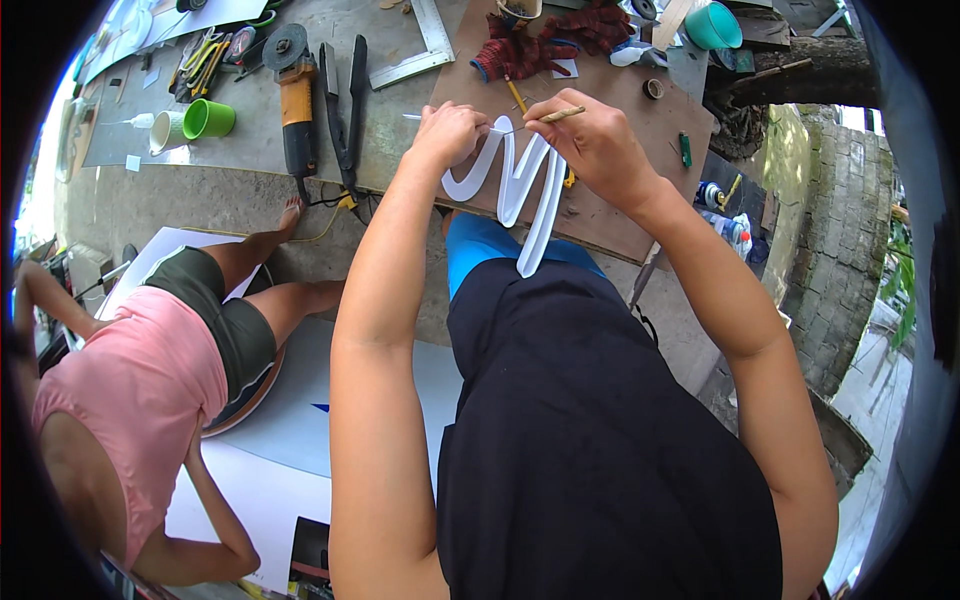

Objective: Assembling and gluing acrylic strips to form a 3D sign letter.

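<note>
A white, wavy cut-out piece [507,190], shaped like a looping script letter, lies over the edge of the brown board. Its long lower end hangs above my lap. My left hand [453,133] is closed on the upper left part of it, with a thin white tip showing beyond the fingers. Between the fingers of my right hand [592,145] is pinched a slim tool with a tan handle [562,115]. The tool's narrow dark shaft points left and meets the white piece near my left fingertips. Whether the tip is a blade or a brush is too small to tell.
The brown board [640,190] carries red work gloves [520,50] and a green lighter [685,150]. Left of it lie an angle grinder [295,110], a black hair straightener [343,110] and a green cup [209,119]. Another person in pink [135,370] sits close on the left.
</note>
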The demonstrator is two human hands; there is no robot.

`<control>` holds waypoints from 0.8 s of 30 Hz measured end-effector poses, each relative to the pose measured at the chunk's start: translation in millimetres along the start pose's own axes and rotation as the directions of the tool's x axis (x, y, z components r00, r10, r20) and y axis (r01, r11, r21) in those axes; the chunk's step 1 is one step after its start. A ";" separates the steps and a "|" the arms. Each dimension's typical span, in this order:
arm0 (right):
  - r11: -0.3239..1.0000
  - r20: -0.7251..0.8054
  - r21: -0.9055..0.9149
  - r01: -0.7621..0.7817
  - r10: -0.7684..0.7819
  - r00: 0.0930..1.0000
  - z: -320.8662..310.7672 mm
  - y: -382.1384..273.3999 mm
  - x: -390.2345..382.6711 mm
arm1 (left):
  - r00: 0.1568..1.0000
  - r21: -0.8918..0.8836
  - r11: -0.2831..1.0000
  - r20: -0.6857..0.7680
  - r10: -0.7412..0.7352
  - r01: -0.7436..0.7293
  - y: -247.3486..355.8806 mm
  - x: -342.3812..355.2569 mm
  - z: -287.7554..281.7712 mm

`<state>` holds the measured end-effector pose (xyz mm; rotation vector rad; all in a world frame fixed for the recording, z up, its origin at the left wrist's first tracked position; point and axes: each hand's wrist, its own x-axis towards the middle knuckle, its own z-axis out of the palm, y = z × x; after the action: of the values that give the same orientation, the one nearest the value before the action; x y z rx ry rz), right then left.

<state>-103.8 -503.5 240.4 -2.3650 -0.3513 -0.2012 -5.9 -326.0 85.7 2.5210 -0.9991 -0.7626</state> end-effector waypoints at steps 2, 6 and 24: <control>1.000 -0.003 -0.005 0.014 -0.014 1.000 0.7 1.0 -0.2 | 0.999 0.008 1.000 -0.038 0.015 -0.014 -2.1 0.6 3.0; 1.000 -0.015 0.000 0.014 -0.014 1.000 1.6 1.2 -0.6 | 1.000 0.010 1.000 -0.005 -0.003 0.003 -1.5 2.1 2.4; 1.000 0.009 -0.018 0.020 -0.020 1.000 1.1 1.3 0.0 | 1.000 0.005 1.000 -0.028 0.011 -0.011 -4.5 2.2 6.6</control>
<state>-103.4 -503.6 238.8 -2.3812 -0.3792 -0.2037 -6.1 -325.1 77.5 2.5212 -1.0066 -0.7202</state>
